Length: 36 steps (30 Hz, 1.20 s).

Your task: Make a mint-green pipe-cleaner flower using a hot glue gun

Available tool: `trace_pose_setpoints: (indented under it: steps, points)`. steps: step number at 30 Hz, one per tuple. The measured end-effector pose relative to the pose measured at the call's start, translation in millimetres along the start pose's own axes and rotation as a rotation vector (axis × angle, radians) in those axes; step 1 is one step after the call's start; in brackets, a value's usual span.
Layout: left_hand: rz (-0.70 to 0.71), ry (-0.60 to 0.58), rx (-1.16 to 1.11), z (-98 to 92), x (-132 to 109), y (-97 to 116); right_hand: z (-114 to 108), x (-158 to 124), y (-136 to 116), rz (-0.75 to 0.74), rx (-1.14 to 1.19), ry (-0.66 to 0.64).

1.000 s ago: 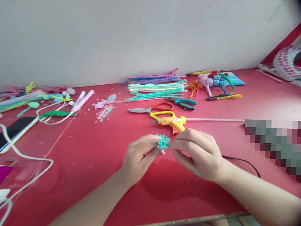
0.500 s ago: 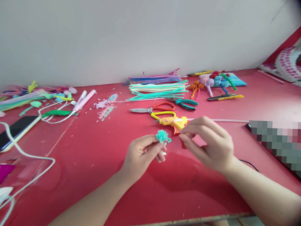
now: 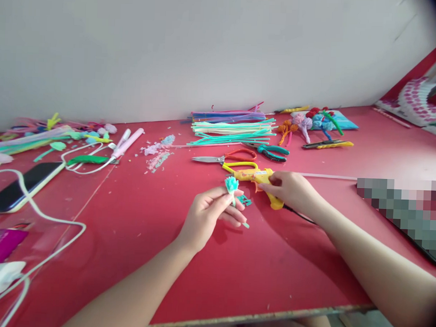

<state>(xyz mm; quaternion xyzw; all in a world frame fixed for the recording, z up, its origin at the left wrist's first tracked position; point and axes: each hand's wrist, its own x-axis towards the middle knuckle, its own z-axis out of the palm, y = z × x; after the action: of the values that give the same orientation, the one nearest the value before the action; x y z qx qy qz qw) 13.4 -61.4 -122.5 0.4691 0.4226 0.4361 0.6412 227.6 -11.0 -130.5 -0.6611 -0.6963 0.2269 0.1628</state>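
Between the thumb and fingers of my left hand is a small teal flower with a pale green stem, its bloom pointing up. More teal pieces show just behind those fingers. My right hand is closed on the back of a yellow glue gun, which lies on the table with its nozzle to the left. A pale glue stick runs out behind the gun. Scissors with red and yellow handles lie just beyond it.
Bundles of pipe cleaners lie near the wall, with teal pliers in front. Finished fuzzy flowers are at the back right. A phone, white cable and pink tool lie left on the red table.
My right hand has moved down onto the glue gun and taken hold of it. My left hand has turned the teal flower more upright, and its stem now shows.
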Motion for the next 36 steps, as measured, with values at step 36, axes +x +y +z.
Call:
trace_pose_setpoints:
  steps: [36]
  points:
    - [0.035, 0.149, -0.120, -9.3, 8.5, 0.6, -4.8, -39.6, -12.4, -0.366, 0.831, -0.095]
